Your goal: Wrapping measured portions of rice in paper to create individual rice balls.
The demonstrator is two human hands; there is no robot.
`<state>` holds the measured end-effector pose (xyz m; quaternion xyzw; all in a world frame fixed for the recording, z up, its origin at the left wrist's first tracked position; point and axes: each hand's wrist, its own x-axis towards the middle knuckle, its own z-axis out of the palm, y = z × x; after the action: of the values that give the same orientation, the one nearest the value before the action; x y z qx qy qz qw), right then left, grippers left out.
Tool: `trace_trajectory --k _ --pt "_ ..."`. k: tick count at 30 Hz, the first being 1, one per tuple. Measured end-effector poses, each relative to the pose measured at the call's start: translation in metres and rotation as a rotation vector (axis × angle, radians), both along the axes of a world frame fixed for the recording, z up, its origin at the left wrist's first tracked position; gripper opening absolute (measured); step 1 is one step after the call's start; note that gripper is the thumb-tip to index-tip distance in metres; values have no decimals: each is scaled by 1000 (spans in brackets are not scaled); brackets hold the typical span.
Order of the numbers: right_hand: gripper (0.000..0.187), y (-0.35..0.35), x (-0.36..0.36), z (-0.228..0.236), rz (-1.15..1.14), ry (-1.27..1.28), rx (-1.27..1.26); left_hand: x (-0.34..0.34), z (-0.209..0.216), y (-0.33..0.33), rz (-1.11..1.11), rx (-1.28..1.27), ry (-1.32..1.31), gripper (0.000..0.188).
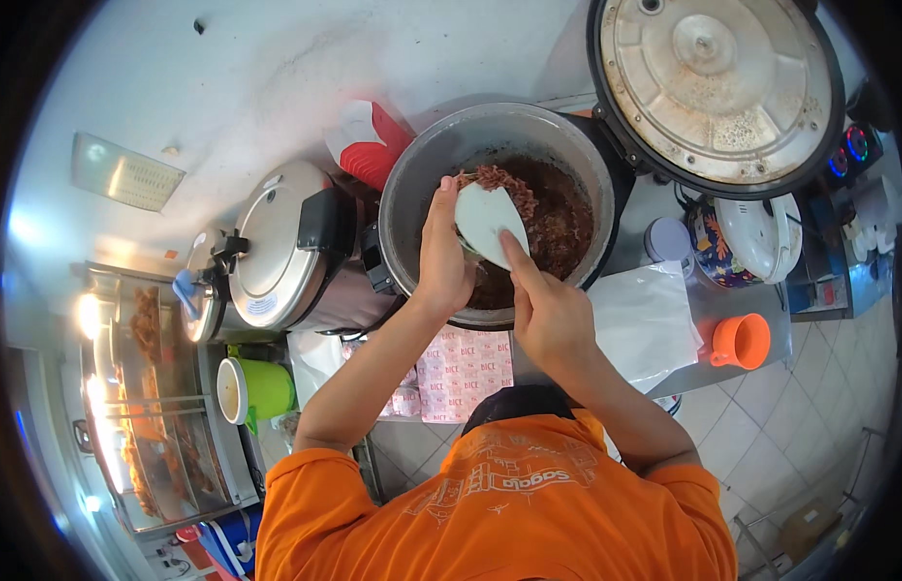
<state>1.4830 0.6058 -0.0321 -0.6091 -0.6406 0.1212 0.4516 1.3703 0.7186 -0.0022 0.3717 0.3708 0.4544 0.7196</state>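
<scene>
Rice, brown and crumbly, fills the big grey pot (412,194) I look down on. My left hand (443,257) grips a white scoop (488,221) above it; my right hand (548,315) presses one finger on it. Shut cookers (277,247) crowd the steel counter (732,334) above a tiled floor (819,407).

A red and white packet (369,145) is seen standing behind the big open cooker pot, at its left rim. Pink and white printed packages (451,373) are seen hanging below the counter edge, under the pot. An oval label (261,306) is seen sticking to the silver cooker at left. A white plastic bag (645,324) is seen lying right of the pot.
</scene>
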Motion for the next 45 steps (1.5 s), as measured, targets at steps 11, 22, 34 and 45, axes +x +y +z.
trace_trajectory --k 11,22,34,45 --pt "32 14 73 23 184 329 -47 2 -2 14 -101 -172 143 55" --pt "34 20 54 12 -47 195 -52 6 5 12 -47 -164 110 51" --pt "28 41 48 -1 156 376 136 -4 -1 19 -44 41 113 48" --pt "37 33 10 -2 202 549 -194 5 -23 12 222 436 396 44"
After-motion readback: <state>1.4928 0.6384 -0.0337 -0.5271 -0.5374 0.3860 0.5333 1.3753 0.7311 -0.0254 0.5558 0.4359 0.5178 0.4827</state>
